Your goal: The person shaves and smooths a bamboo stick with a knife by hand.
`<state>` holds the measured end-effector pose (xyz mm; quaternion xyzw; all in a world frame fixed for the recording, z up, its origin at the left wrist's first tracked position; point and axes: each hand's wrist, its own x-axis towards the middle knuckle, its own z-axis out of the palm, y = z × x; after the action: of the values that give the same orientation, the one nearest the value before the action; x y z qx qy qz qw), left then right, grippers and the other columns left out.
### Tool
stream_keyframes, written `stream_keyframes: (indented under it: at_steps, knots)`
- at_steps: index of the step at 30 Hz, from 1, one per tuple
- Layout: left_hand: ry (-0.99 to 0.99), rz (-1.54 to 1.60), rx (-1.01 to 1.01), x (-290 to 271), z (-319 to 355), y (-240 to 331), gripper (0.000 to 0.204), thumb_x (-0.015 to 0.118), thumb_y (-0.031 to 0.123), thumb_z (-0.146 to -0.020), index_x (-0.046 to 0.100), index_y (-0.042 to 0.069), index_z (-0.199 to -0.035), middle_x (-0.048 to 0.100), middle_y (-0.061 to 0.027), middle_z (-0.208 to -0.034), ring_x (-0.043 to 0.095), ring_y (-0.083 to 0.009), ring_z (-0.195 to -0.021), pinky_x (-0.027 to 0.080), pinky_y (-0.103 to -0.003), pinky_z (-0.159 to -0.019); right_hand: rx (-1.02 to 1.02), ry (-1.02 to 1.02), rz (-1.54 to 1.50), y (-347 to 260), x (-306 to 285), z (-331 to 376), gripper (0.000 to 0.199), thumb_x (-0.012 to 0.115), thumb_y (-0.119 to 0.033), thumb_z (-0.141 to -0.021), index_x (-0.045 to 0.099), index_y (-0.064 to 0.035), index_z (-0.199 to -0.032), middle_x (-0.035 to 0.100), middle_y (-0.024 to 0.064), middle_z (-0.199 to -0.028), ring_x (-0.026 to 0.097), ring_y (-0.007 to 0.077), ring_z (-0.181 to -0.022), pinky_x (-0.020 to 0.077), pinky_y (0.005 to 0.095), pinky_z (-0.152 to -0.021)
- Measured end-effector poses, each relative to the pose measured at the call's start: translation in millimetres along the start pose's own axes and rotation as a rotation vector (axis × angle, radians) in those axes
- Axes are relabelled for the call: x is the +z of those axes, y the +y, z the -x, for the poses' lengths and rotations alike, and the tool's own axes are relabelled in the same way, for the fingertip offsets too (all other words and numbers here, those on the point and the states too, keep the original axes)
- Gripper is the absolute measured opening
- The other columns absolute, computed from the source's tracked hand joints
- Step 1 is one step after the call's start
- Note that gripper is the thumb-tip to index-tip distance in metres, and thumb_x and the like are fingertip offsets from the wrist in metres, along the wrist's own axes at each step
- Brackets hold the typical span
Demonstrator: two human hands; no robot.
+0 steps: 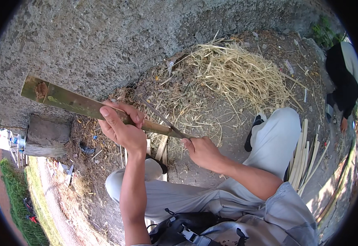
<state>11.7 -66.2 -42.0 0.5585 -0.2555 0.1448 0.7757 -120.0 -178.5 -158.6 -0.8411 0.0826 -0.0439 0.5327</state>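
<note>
While the left hand [123, 130] clamps the bamboo [74, 101], seemingly to steady it, the right hand [205, 153] grips the knife [162, 117] crossing it.

it is an outdoor work spot: a rough grey wall [105, 41] borders earthen ground [234, 145] (dusty and littered), where a heap of pale shavings [244, 74] and some split strips [303, 158] lie, with green grass [13, 207] in daylight off to the left.
</note>
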Motion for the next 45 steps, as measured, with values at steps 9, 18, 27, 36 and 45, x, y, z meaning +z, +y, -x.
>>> stream_keyframes:
  at_steps: [9, 18, 27, 36, 45]
  knots:
    - [-0.025, 0.052, -0.032, 0.8, 0.9, 4.0, 0.038, 0.036, 0.044, -0.103, 0.040, 0.008, -0.094, 0.044, -0.0065, -0.053, 0.040, -0.0119, -0.040, 0.034, -0.025, -0.037, 0.068, -0.029, 0.100, -3.7, -11.4, -10.2, 0.047, 0.047, -0.031, -0.100, 0.063, 0.0037, -0.072, 0.056, 0.0234, -0.056, 0.059, 0.0413, -0.055, 0.0465, 0.0494, -0.057]
    - [0.014, 0.033, -0.070, 4.6, 1.0, 5.9, 0.040, 0.039, 0.050, -0.101, 0.043, 0.010, -0.098, 0.041, -0.0054, -0.053, 0.038, -0.0139, -0.040, 0.034, -0.027, -0.038, 0.120, 0.232, 0.007, -4.7, -32.5, -13.1, 0.041, 0.056, -0.029, -0.096, 0.061, 0.0038, -0.072, 0.054, 0.0186, -0.051, 0.055, 0.0379, -0.045, 0.0409, 0.0459, -0.048]
    - [-0.024, 0.040, -0.099, 2.0, 1.0, 5.2, 0.045, 0.036, 0.054, -0.100, 0.041, 0.010, -0.094, 0.040, -0.0039, -0.052, 0.037, -0.0133, -0.039, 0.034, -0.027, -0.038, 0.097, -0.111, 0.139, -12.9, -40.2, -10.1, 0.035, 0.055, -0.028, -0.096, 0.066, 0.0038, -0.088, 0.059, 0.0141, -0.056, 0.058, 0.0280, -0.049, 0.0436, 0.0381, -0.050]
    - [-0.022, 0.071, -0.071, -0.5, 3.1, 5.2, 0.046, 0.035, 0.054, -0.100, 0.044, 0.009, -0.093, 0.040, -0.0049, -0.049, 0.036, -0.0140, -0.036, 0.033, -0.027, -0.036, 0.404, -0.053, -0.148, -1.9, -40.7, -10.7, 0.037, 0.045, -0.030, -0.102, 0.065, 0.0000, -0.106, 0.055, 0.0015, -0.060, 0.049, 0.0091, -0.048, 0.0405, 0.0284, -0.047]
    - [-0.147, 0.208, -0.006, -8.9, 3.9, 13.1, 0.045, 0.035, 0.049, -0.102, 0.043, 0.005, -0.095, 0.044, -0.0074, -0.053, 0.041, -0.0135, -0.039, 0.036, -0.026, -0.035, 0.332, -0.019, -0.344, 8.9, -28.9, -9.9, 0.035, 0.056, -0.030, -0.096, 0.060, -0.0004, -0.077, 0.051, 0.0022, -0.055, 0.049, 0.0126, -0.046, 0.0389, 0.0331, -0.047]
